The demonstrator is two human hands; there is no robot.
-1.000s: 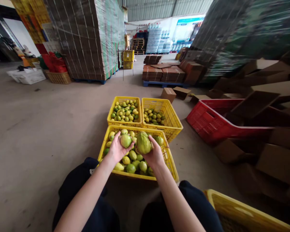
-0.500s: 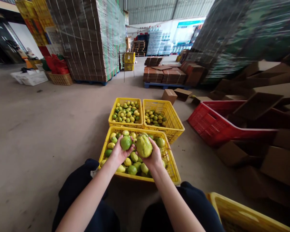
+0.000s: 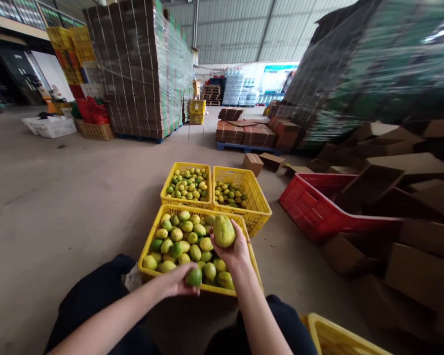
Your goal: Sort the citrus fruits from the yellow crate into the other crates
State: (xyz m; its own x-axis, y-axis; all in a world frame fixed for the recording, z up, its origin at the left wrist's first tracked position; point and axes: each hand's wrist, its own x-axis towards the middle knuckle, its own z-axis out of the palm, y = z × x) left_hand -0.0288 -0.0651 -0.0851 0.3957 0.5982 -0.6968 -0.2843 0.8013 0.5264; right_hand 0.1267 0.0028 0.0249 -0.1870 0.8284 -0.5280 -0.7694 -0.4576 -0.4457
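A yellow crate (image 3: 146, 252) full of green and yellow lemons sits on the floor between my knees. My right hand (image 3: 235, 251) holds a large yellow-green lemon (image 3: 224, 230) up over the crate's far right part. My left hand (image 3: 177, 282) grips a small green lemon (image 3: 194, 277) low over the crate's near rim. Beyond it stand two more yellow crates: the left crate (image 3: 185, 201) is heaped with lemons, the right crate (image 3: 258, 199) holds a shallow layer.
A red crate (image 3: 311, 212) lies tilted among loose cardboard boxes (image 3: 410, 256) on the right. Another yellow crate's corner (image 3: 340, 340) shows at bottom right. Wrapped pallet stacks (image 3: 140, 69) rise behind. Bare concrete floor (image 3: 52, 197) spreads left.
My left hand has dropped with its small green lemon from beside the right hand to the crate's near rim. The right hand stays up with the large lemon. The view tilted slightly.
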